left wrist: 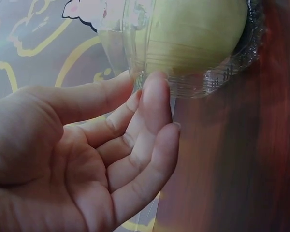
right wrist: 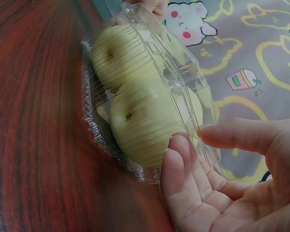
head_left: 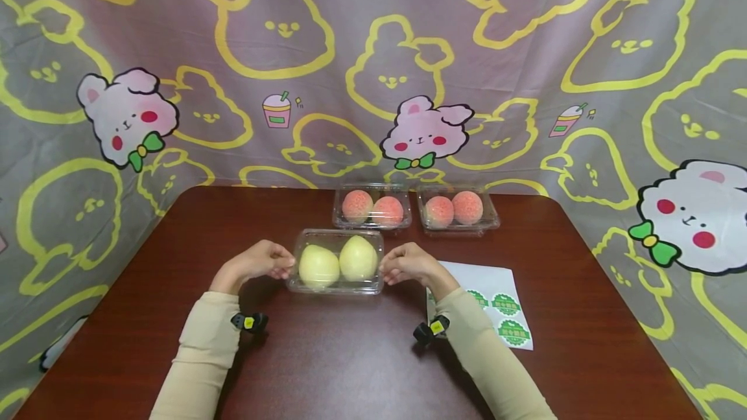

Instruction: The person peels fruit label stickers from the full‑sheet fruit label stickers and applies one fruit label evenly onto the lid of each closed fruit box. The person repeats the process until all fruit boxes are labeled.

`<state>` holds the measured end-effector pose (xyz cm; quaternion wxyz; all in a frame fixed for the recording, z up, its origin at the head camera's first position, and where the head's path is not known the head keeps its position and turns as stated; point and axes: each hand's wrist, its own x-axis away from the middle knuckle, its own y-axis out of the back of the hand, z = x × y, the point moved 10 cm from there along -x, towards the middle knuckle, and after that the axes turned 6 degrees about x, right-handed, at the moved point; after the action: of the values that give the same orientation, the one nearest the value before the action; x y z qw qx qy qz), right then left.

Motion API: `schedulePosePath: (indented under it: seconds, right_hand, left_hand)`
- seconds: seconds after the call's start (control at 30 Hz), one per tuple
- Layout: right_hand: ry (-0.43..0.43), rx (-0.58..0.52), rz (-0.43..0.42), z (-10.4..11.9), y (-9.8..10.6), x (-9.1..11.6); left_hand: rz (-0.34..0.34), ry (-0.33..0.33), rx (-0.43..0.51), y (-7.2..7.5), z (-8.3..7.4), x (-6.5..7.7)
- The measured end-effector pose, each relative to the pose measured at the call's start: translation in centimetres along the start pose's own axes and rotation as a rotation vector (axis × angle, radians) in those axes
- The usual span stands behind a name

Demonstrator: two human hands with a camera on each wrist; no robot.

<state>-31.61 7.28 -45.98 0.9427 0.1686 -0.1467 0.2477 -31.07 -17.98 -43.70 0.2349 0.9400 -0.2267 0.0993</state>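
Transparent box [head_left: 335, 290] is located at the front of the three boxes, left of centre over the dark red-brown surface [head_left: 350, 361], with its long side facing the person. Contact between its base and the surface cannot be confirmed. Contents: two pale yellow-green fruits, the left fruit [head_left: 319, 267] and the right fruit [head_left: 358, 258], side by side.

Left hand [head_left: 260, 262]: thumb and fingers clamped on the left end of the box, at its edge. Right hand [head_left: 413, 264]: thumb and fingers clamped on the opposite, right end. In both wrist views, the remaining fingers are bent beside the box edge.

Behind the held box are two further transparent boxes: the rear left box [head_left: 372, 225] and the rear right box [head_left: 492, 221]. Each contains two pink-red round fruits [head_left: 357, 205].

To the right of the held box, a white sheet [head_left: 478, 275] with round green labels [head_left: 514, 333] lies on the surface; the right sleeve [head_left: 496, 361] covers part of it in the head view. Each wrist carries a small black device [head_left: 251, 323] with a yellow mark. A patterned curtain [head_left: 315, 11] forms the background.
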Motion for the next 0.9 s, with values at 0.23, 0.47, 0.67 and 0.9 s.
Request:
schedulePosePath:
  seconds: [0.23, 0.47, 0.67, 0.9]
  right_hand:
    - [0.015, -0.010, 0.019, -0.1, 0.3, 0.2]
    - [0.030, 0.011, 0.028, 0.0, 0.8, 0.5]
    - [0.019, 0.020, 0.030, -0.4, 1.3, 0.7]
    - [0.012, 0.039, 0.032, -0.7, 2.0, 0.8]
  left_hand:
    - [0.003, -0.005, -0.028, -0.4, -0.4, -0.3]
    - [0.012, -0.009, -0.018, -0.8, -0.6, -0.6]
    - [0.016, -0.019, -0.019, -1.1, -0.8, -1.0]
    - [0.025, -0.031, -0.012, -1.7, -1.4, -1.2]
